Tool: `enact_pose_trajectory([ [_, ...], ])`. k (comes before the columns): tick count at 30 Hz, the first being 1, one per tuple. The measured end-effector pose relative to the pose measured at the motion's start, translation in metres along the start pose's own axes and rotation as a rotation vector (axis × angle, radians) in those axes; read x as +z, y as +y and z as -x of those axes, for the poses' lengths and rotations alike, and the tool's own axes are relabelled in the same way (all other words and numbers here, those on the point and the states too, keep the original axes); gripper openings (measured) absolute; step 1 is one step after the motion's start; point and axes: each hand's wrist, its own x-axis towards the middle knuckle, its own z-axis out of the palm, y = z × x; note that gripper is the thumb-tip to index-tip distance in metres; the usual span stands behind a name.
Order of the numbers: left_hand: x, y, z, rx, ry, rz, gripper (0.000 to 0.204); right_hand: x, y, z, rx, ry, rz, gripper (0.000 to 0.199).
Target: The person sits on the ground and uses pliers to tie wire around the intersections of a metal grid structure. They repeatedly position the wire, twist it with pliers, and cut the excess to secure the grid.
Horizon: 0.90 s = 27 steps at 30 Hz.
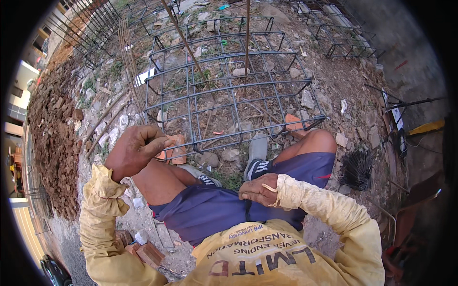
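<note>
A steel rebar cage [231, 88] of tied bars and bent stirrups lies in front of my knees. My left hand [138, 148] is raised beside its near left corner, thumb and fingers pinched together. Whatever is between those fingertips is too small to make out. An orange brick [179, 149] sits just beyond the fingertips, under the cage's near end. My right hand [260, 190] is closed over my lap, its fingers curled. A short dark thing [248, 206] shows below the right hand; I cannot tell what it is or whether the hand grips it.
Another orange brick [296, 122] supports the cage's near right corner. A bundle of thin black wire [357, 170] lies to my right. Broken bricks [150, 254] are at lower left. Long thin rods [131, 66] and a reddish soil heap [55, 143] lie left; rubble covers the ground.
</note>
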Motion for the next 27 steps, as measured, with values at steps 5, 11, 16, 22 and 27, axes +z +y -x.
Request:
enact_pose_trajectory([
  [5, 0.037, 0.027, 0.04, 0.226, -0.111, -0.124, 0.031, -0.044, 0.054, 0.001, 0.205, 0.458, 0.166, 0.029],
  [11, 0.055, -0.036, 0.06, -0.255, -0.198, -0.02, 0.037, -0.023, 0.013, 0.035, -0.03, 0.419, -0.07, 0.025],
  [16, 0.071, -0.039, 0.071, -0.137, 0.159, -0.282, 0.037, -0.006, -0.007, 0.062, 0.076, 0.177, -0.43, 0.03],
  [22, 0.068, -0.038, 0.074, 0.15, 0.436, -0.422, 0.03, 0.018, 0.003, 0.042, 0.133, 0.012, 0.077, 0.029],
  [27, 0.076, -0.028, 0.072, 0.51, 0.429, -0.491, 0.032, 0.023, -0.041, -0.007, 0.188, 0.181, -0.317, 0.028],
])
